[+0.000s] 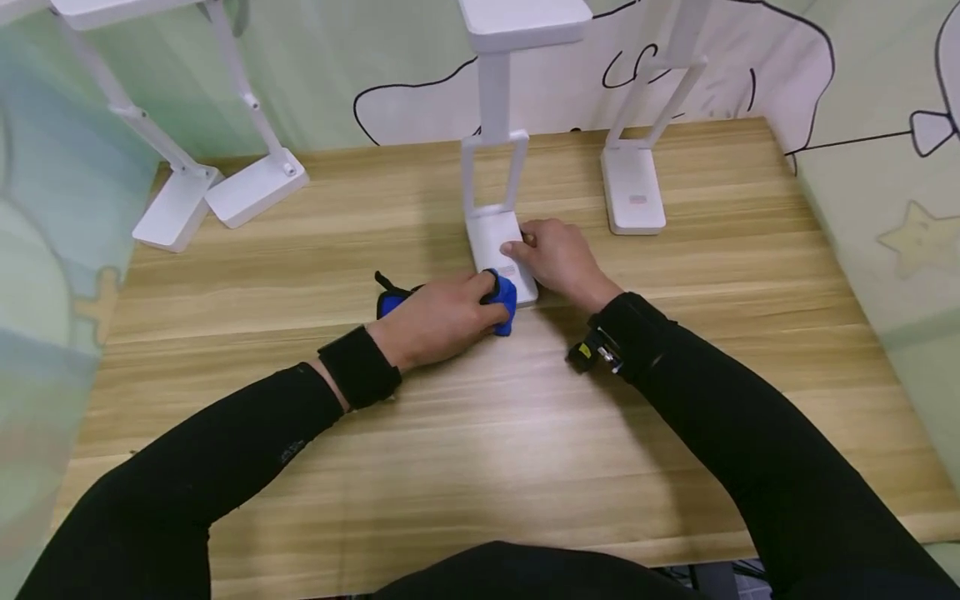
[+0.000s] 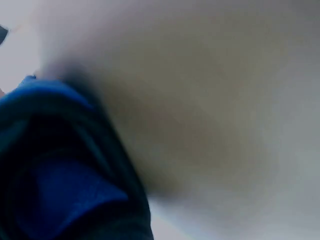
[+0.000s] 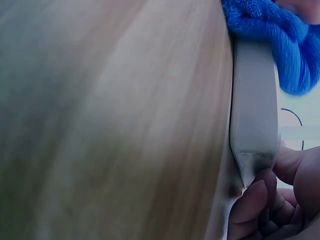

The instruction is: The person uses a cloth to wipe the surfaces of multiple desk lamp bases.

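A white desk lamp stands in the middle of the table, its base (image 1: 491, 237) flat on the wood. My left hand (image 1: 438, 321) grips a fuzzy blue cloth (image 1: 505, 312) with black edging and a black strap, at the base's front left corner. From the right, my right hand (image 1: 562, 258) holds the base's side edge, thumb on top. In the right wrist view the cloth (image 3: 290, 45) lies over one end of the base (image 3: 255, 95), and curled fingers (image 3: 247, 202) pinch the other end. Close up, the left wrist view shows the dark-edged cloth (image 2: 70, 195); the rest is blurred.
Two more white lamps stand at the back left, their bases (image 1: 176, 208) (image 1: 257, 187) side by side. Another white lamp's base (image 1: 633, 192) is at the back right. A printed curtain (image 1: 315, 75) rises behind the wooden table (image 1: 480, 467).
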Motion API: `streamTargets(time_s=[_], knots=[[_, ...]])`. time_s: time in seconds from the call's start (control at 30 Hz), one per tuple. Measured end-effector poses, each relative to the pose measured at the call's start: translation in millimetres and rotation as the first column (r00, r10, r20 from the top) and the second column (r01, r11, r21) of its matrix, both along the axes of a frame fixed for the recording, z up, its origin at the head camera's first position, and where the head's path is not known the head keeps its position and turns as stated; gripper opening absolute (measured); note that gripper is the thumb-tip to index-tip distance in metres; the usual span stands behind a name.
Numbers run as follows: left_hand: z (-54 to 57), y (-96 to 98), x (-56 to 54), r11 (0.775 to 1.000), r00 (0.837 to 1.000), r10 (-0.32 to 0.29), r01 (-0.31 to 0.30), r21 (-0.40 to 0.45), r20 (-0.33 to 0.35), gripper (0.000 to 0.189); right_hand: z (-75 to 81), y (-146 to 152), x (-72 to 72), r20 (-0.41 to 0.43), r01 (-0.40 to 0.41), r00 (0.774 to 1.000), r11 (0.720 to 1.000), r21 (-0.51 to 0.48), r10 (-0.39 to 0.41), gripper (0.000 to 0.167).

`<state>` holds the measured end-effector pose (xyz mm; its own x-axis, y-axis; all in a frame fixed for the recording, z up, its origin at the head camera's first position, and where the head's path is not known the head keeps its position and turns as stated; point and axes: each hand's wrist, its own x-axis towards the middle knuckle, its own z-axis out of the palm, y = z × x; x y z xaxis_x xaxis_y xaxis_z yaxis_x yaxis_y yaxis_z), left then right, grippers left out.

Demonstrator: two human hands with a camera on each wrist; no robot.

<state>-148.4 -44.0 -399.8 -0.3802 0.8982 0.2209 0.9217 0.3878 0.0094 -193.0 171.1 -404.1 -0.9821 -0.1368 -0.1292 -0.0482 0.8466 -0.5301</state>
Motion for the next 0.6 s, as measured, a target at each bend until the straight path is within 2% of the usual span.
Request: streamTargets(time_s=[0.1, 0.23, 0.4, 0.6], knots=[[1.3, 10.1, 3.3, 0.999, 0.999, 0.034, -0.034, -0.019, -0.005, 0.012, 2.2, 1.3, 0.4, -0.015, -0.007, 1.000, 1.000, 0.010, 0.007, 0.042], [2.5, 10.5, 3.1, 0.997, 0.998, 0.068, -0.068, -0.040, 0.010, 0.011, 3.5, 2.4, 0.7, -0.014, -0.023, 1.000, 1.000, 0.010, 0.023, 0.042], [2.1, 2.1, 0.1, 0.998, 0.998, 0.055, -0.054, -0.034, 0.040, 0.009, 2.4, 2.0, 0.0, 0.009, -0.032, 0.999, 0.999, -0.010, 0.032, 0.046], [1.8, -2.6, -1.7, 0.998, 0.998, 0.062, -0.062, -0.028, 0.028, 0.005, 2.0, 2.7, 1.0, -0.004, -0.026, 1.000, 1.000, -0.015, 0.026, 0.044]])
